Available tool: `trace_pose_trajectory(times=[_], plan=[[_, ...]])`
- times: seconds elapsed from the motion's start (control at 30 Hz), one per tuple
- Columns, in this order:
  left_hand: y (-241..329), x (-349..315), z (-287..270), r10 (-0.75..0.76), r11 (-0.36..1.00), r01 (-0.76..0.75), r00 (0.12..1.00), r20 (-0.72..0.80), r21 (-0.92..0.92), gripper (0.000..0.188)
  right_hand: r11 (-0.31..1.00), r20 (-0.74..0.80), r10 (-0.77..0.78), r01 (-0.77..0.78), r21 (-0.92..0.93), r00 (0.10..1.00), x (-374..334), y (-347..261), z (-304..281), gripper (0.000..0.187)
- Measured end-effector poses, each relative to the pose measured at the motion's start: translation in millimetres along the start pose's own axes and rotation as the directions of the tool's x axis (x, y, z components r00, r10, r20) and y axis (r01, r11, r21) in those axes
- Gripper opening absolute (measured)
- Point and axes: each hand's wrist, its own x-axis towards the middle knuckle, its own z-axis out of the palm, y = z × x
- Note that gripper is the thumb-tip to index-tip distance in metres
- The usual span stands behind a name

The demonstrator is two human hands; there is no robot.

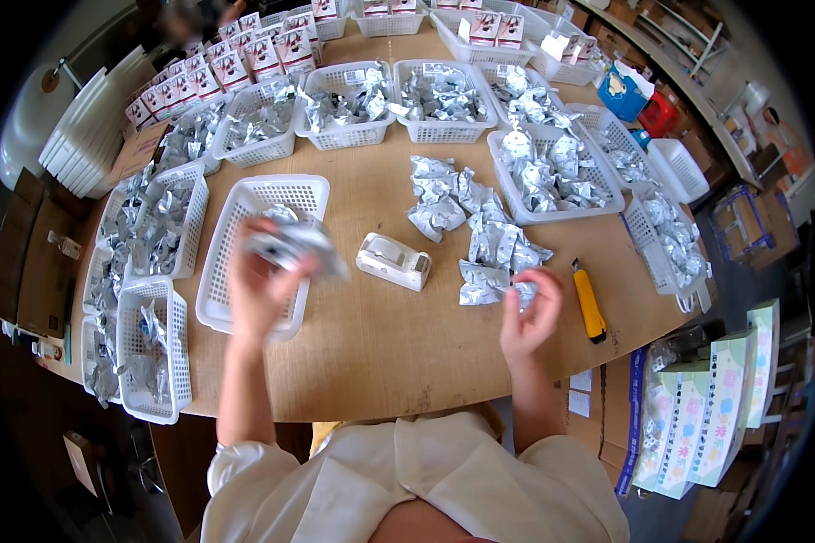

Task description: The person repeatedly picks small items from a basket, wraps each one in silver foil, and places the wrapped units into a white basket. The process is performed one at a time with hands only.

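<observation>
My left hand [261, 294] is closed on a silver foil packet [301, 246], blurred by motion, above a white perforated plastic basket [210, 271]. Inside that basket, another silver packet [281, 214] partly shows. On the right, my right hand [532, 317] has its fingers loosely curled and thumb apart, with nothing visible in it. It hovers at the near edge of a loose pile of silver foil packets [493, 244] on the table. Between the two hands lies a white tape dispenser [394, 261]. To the right of my right hand is a yellow box cutter [589, 303].
White baskets full of silver packets line the table's [380, 362] left side [179, 362], back [344, 136] and right [561, 215]. Printed small boxes [231, 68] stand in rows at the far left. Patterned cartons [715, 407] stand beside the table at lower right.
</observation>
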Motion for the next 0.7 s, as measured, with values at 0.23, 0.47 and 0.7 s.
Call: trace_pose_trajectory(times=[0.23,0.47,0.7], plan=[[-62,-49,78,-0.37,0.896,0.434,0.85,0.375,-0.099,0.04,0.977,0.692,0.087,-0.198,0.083,0.716,46,-44,58,0.027],[-74,-48,68,-0.321,0.845,0.472,0.823,0.468,-0.25,0.047,0.923,0.705,0.187,-0.368,0.112,0.684,24,-14,66,0.018],[-63,-48,67,-0.047,0.981,-0.021,0.937,0.347,0.191,0.054,0.988,0.671,0.05,-0.134,0.073,0.74,18,-22,73,0.014]])
